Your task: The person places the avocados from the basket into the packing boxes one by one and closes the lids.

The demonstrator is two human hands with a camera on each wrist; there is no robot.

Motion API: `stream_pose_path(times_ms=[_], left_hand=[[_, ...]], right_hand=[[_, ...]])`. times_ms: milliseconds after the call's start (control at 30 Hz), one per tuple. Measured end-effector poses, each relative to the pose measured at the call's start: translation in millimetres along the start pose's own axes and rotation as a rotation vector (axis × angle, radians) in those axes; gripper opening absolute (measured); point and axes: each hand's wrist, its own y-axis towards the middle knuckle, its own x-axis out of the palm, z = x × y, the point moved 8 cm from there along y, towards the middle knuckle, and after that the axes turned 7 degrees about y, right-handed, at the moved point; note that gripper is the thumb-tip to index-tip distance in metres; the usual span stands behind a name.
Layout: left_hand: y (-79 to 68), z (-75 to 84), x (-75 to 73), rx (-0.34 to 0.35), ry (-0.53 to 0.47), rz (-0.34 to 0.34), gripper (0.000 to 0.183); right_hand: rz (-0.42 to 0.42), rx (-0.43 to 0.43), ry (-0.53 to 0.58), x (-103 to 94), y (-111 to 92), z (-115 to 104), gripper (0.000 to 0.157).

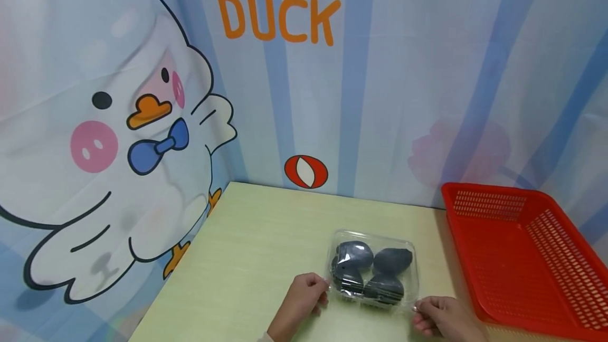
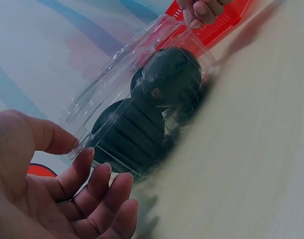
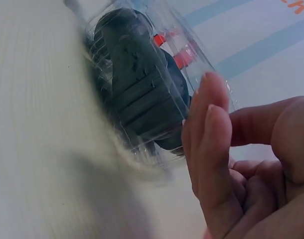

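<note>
A clear plastic clamshell box (image 1: pixel 372 236) at the front right of the table holds several dark green, almost black avocados (image 1: pixel 392 261). Its lid lies over them; whether it is fastened I cannot tell. At the near left corner my left hand (image 1: pixel 304 297) pinches the rim between thumb and index finger, the other fingers loosely bent below. My right hand (image 1: pixel 442 314) pinches the near right corner. In the right wrist view the fingers (image 3: pixel 212 129) cover that grip in part. The left wrist view shows an avocado's stem scar (image 2: pixel 156 93) through the plastic.
A red plastic basket (image 1: pixel 515 241) with slotted walls stands to the right, close to my right hand. The pale wooden table (image 1: pixel 247 236) stretches left of the box. A cloth curtain (image 1: pixel 394 94) with a duck print hangs behind and on the left.
</note>
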Motion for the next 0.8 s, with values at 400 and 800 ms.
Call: stream_pose_path(times_ms=[400, 800], left_hand=[[5.8, -2.7, 8.2, 0.062, -0.158, -0.043, 0.016], [2.6, 0.9, 10.9, 0.058, -0.159, -0.041, 0.022]], right_hand=[[0.029, 0.045, -0.004, -1.2, -6, 0, 0.025], [-0.021, -0.024, -0.003, -1.6, -6, -4, 0.028]])
